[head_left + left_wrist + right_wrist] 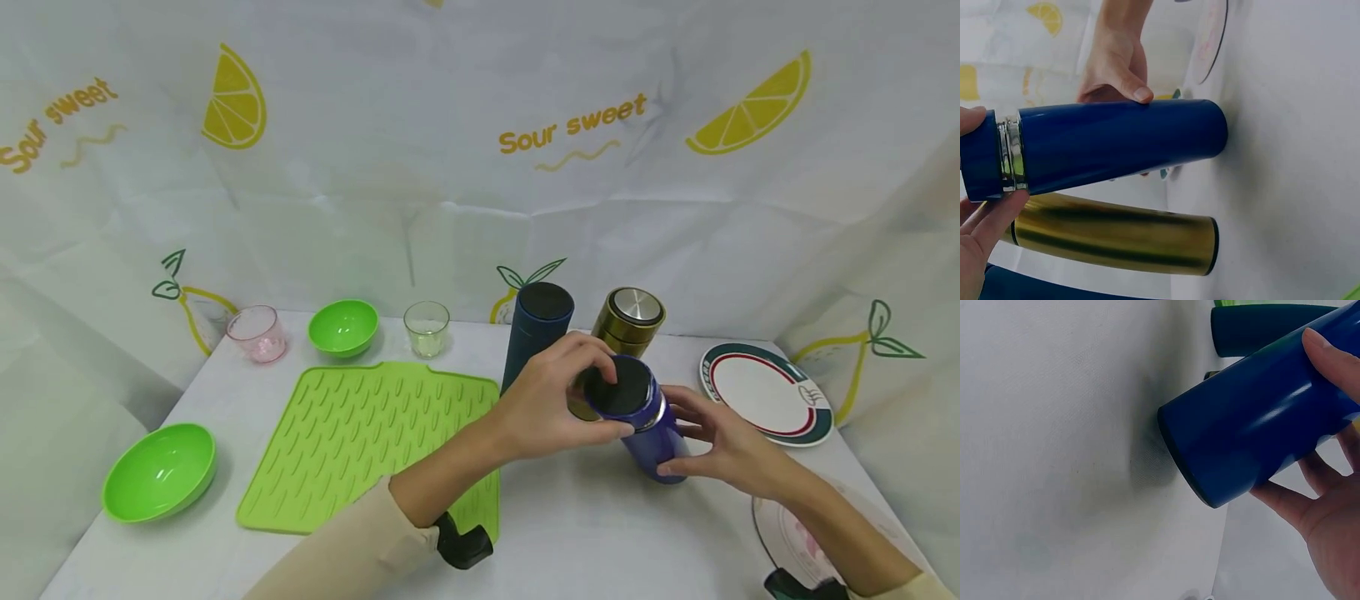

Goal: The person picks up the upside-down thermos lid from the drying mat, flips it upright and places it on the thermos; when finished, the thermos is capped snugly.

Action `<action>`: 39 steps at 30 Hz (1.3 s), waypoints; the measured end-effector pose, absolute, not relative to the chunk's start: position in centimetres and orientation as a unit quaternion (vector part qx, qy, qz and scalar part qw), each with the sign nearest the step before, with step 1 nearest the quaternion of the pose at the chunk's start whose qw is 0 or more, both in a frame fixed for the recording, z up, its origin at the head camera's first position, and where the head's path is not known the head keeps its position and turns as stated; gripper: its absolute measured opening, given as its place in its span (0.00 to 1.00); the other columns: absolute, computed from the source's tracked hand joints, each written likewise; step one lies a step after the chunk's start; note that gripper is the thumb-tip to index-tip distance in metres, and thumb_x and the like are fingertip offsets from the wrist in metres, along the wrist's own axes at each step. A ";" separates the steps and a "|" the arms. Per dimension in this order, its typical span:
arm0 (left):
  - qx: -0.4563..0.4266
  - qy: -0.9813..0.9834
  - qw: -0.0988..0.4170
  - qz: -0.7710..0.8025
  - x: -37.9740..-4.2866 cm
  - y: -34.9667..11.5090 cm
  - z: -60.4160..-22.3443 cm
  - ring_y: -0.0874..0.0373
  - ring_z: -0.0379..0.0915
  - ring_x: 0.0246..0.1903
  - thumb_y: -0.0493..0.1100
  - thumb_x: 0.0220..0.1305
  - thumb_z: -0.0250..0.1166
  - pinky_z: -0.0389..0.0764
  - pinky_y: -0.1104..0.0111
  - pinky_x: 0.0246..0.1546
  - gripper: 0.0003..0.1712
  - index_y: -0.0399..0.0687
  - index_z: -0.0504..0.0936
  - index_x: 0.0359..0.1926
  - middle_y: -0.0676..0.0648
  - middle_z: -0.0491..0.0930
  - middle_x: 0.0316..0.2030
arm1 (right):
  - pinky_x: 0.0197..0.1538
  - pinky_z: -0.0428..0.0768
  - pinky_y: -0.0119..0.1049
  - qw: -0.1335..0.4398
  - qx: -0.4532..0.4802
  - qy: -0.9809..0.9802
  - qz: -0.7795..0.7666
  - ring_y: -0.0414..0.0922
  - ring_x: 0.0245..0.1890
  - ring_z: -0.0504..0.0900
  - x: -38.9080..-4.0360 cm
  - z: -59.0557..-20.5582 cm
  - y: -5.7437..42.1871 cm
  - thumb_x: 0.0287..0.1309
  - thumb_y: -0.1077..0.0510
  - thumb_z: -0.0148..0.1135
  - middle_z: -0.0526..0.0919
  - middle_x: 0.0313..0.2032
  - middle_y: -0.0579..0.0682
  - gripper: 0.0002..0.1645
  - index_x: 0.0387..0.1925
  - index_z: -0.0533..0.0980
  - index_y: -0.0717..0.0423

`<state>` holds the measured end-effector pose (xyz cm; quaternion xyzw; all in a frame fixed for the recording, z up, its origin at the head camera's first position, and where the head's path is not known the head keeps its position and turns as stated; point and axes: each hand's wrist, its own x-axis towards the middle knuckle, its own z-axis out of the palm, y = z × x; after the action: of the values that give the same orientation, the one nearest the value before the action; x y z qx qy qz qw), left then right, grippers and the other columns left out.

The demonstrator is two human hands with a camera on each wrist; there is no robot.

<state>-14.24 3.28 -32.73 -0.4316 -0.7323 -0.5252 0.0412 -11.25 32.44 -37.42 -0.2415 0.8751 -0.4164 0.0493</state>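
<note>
A blue thermos [651, 442] leans a little over the right half of the table, its base close over the cloth. My left hand [558, 400] grips its cap [619, 385], thumb on the near side and fingers over the far side. Between cap and body a band of silver neck [1012, 155] shows in the left wrist view. Lower down, my right hand [720, 442] holds the body, thumb on one side and fingers round the other. Right behind stand a gold thermos [627, 321] and a dark teal thermos [534, 333], both partly hidden by my left hand.
A green drying mat [360, 442] covers the table's left middle. Around it are two green bowls [161, 473], a pink glass [258, 335] and a clear glass [427, 332]. A rimmed plate [765, 392] and a patterned plate [787, 525] lie at right. A printed curtain [420, 167] hangs behind.
</note>
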 end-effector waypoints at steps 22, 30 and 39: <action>-0.448 -0.733 0.011 -0.511 -14.6 3.0 -33.1 0.54 0.78 0.57 0.37 0.54 0.78 0.85 0.80 0.41 0.23 0.41 0.76 0.47 0.43 0.75 0.62 | 0.50 0.83 0.22 0.075 -0.248 0.885 -0.387 0.16 0.57 0.72 -11.9 -37.0 32.9 0.45 0.59 0.82 0.71 0.59 0.14 0.50 0.69 0.67 0.59; -0.461 -0.755 0.042 -0.465 -14.8 2.9 -33.0 0.58 0.77 0.59 0.46 0.49 0.82 0.81 0.85 0.42 0.28 0.47 0.77 0.48 0.47 0.77 0.64 | 0.50 0.83 0.22 0.075 -0.259 0.881 -0.389 0.16 0.58 0.71 -11.8 -37.2 33.1 0.46 0.59 0.81 0.70 0.60 0.14 0.49 0.69 0.67 0.59; -0.452 -0.773 0.080 -0.438 -14.7 3.3 -32.3 0.63 0.74 0.47 0.53 0.46 0.84 0.78 0.84 0.41 0.30 0.49 0.79 0.46 0.52 0.79 0.49 | 0.50 0.89 0.39 0.085 -0.245 0.891 -0.373 0.16 0.57 0.71 -11.8 -37.0 33.1 0.47 0.56 0.81 0.68 0.59 0.11 0.49 0.69 0.68 0.56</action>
<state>-14.75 3.28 -32.28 -0.4521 -0.7729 -0.4381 0.0799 -11.80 33.12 -36.99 -0.2454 0.8906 -0.3734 0.0851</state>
